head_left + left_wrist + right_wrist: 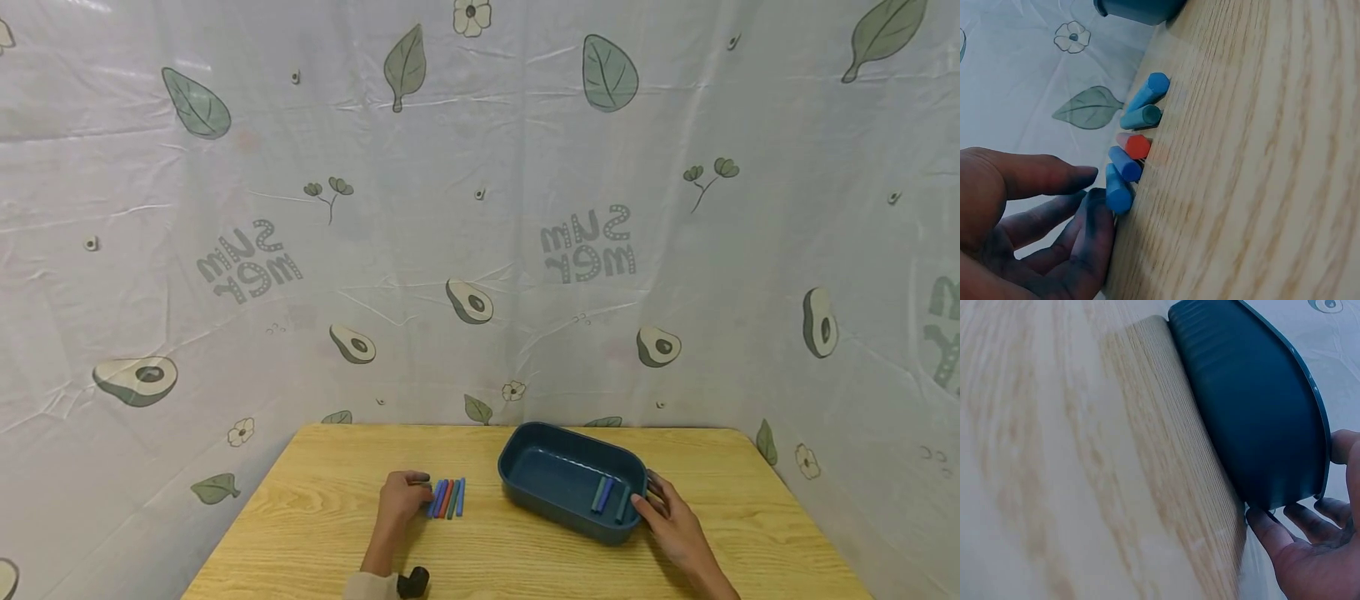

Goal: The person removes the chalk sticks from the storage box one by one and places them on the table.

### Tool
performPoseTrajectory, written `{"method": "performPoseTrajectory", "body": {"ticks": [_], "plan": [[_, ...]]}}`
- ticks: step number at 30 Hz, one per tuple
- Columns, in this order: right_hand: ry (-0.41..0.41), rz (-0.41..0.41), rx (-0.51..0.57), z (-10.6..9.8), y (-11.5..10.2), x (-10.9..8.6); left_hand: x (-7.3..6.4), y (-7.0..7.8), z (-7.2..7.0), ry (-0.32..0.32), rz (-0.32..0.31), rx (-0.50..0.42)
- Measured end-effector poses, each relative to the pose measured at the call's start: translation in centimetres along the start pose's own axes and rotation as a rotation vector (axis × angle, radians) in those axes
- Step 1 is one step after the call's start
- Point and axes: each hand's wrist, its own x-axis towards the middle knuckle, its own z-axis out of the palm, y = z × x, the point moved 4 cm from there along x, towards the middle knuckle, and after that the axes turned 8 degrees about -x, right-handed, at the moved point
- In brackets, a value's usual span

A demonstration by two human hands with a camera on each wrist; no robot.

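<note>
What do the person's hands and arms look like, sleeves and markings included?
Both hands are bare. The left hand has dark smudges on its fingers; a pale beige sleeve shows on that arm, with a black piece beside it. The right hand also has smudged fingers; no sleeve shows on that side.

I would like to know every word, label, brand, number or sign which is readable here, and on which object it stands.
"sum / mer", mirror-reversed: on the backdrop, left of centre.
"sum / mer", mirror-reversed: on the backdrop, right of centre.
Grey lettering on the backdrop, at the head view's right edge: cut off, not fully readable.
No text is visible on the coloured sticks or the blue tray.
</note>
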Motion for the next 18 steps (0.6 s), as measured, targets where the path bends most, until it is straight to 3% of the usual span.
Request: {"method": "performPoseTrajectory", "body": {"ticks": [2, 18], "plan": [[-0.006, -0.001, 0.000, 0.00, -0.05, -0.08, -0.06, -0.11, -0.03, 0.010, 0.009, 0.015], [-0.038, 0.018, -0.012, -0.06, -0.22, 0.07, -0.13, 0.23, 0.08, -0.055, -0.026, -0.141]]}}
